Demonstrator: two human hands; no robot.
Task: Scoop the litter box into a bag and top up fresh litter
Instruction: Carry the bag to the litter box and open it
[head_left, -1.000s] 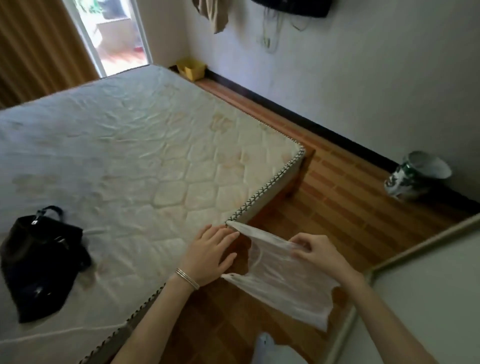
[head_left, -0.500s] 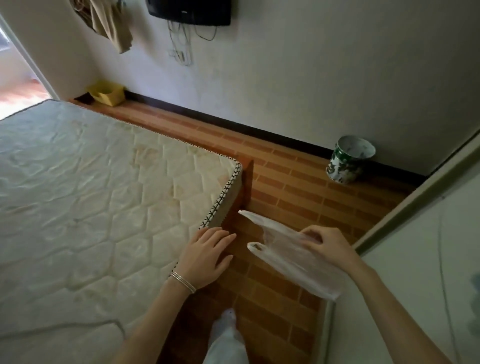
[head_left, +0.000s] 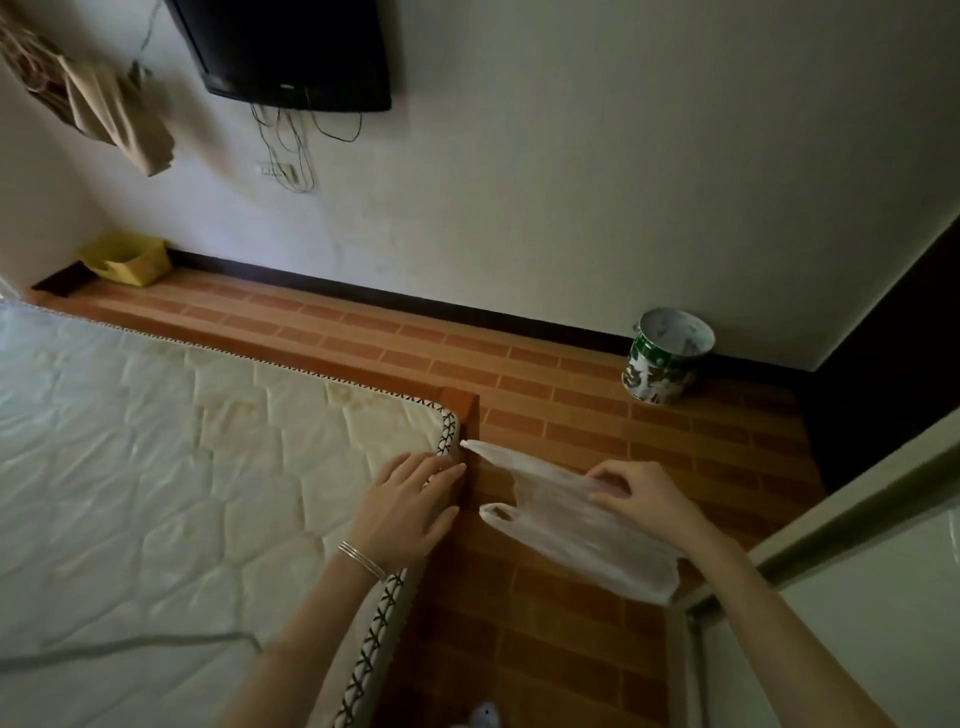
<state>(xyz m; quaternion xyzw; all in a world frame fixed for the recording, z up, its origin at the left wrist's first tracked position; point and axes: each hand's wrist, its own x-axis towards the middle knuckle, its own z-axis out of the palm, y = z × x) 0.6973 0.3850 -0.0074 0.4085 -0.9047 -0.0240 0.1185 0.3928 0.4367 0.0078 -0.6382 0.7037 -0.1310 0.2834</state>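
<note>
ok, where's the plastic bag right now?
Head view, lower centre-right: the plastic bag is held flat by the right hand above the brick-pattern floor, just right of the mattress corner where the left hand rests.

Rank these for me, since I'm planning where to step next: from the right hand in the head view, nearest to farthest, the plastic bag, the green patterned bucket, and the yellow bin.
1. Plastic bag: held in the right hand.
2. Green patterned bucket: on the floor by the wall, ahead.
3. Yellow bin: far left corner by the wall.
</note>
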